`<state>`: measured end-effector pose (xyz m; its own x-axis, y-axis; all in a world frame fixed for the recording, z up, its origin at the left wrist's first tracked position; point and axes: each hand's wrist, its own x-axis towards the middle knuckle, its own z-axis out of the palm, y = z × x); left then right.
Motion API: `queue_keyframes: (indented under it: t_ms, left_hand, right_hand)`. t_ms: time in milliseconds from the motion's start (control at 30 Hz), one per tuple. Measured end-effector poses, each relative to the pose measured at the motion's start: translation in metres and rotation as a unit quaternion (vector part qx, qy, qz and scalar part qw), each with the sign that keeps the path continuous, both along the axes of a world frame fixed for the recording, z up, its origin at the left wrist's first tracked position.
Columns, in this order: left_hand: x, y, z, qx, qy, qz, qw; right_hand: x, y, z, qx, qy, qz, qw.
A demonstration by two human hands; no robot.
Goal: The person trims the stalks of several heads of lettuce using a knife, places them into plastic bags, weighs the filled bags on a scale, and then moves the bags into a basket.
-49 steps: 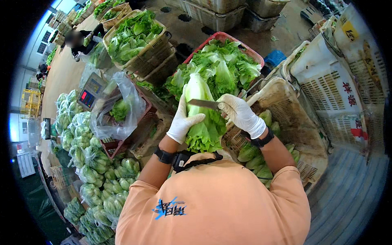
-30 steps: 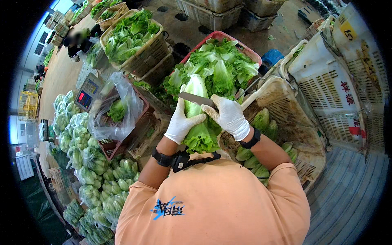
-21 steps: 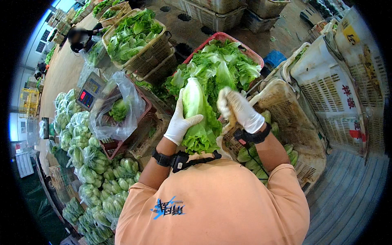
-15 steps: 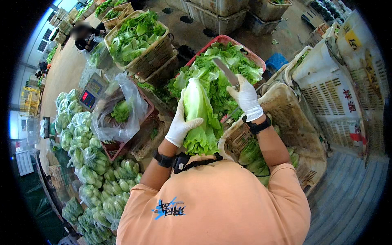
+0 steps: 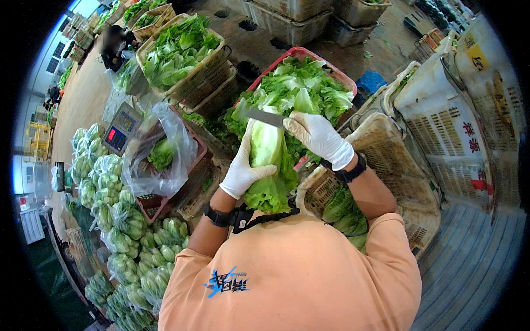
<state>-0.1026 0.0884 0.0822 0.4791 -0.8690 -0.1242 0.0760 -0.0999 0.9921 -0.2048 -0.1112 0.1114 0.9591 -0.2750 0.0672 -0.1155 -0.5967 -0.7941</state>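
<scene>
My gloved left hand [image 5: 247,170] is wrapped round a head of lettuce [image 5: 266,144], its pale base pointing away from me and its leafy end toward my chest. In my gloved right hand [image 5: 317,137] is a knife [image 5: 266,117], closed round the handle. The blade lies flat across the base end of the lettuce and hides part of it; whether it cuts in cannot be seen. Just beyond both hands stands a red crate [image 5: 349,83] heaped with loose lettuce leaves [image 5: 309,83].
At left, a clear plastic bag [image 5: 182,138] with lettuce lines a dark red crate [image 5: 200,160], beside a digital scale [image 5: 122,129]. Several bagged lettuces [image 5: 130,220] are piled lower left. A beige crate [image 5: 381,143] with lettuce sits at my right. A person [image 5: 113,49] is far left.
My right hand has brought the knife down and left, from raised above the leaf crate to across the lettuce's base. My left hand keeps its hold on the lettuce.
</scene>
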Motion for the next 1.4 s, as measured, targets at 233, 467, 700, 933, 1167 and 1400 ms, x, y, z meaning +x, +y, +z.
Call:
queue_keyframes:
  t_ms: [233, 467, 700, 933, 1167, 1400]
  left_hand:
    - [0.001, -0.003, 0.001, -0.020, 0.089, 0.051, 0.995]
    - [0.005, -0.006, -0.001, 0.013, 0.099, 0.054, 0.993]
    - [0.007, -0.010, 0.000, 0.019, 0.090, 0.064, 0.994]
    - [0.008, -0.011, -0.003, 0.001, 0.089, 0.057, 0.994]
    - [0.009, -0.012, -0.003, 0.031, 0.119, 0.060, 0.991]
    - [0.023, -0.009, -0.022, 0.066, 0.274, 0.065, 0.957]
  right_hand:
    - [-0.008, 0.035, -0.007, -0.056, -0.006, -0.071, 0.996]
    - [-0.007, 0.050, -0.020, -0.138, -0.020, -0.101, 0.985]
    - [-0.003, 0.049, -0.016, -0.133, -0.030, -0.135, 0.981]
    - [-0.003, 0.047, -0.021, -0.110, 0.009, -0.094, 0.989]
    - [0.001, 0.039, -0.031, 0.053, 0.061, -0.049, 0.996]
    - [0.007, 0.040, -0.032, 0.060, 0.073, -0.034, 0.995]
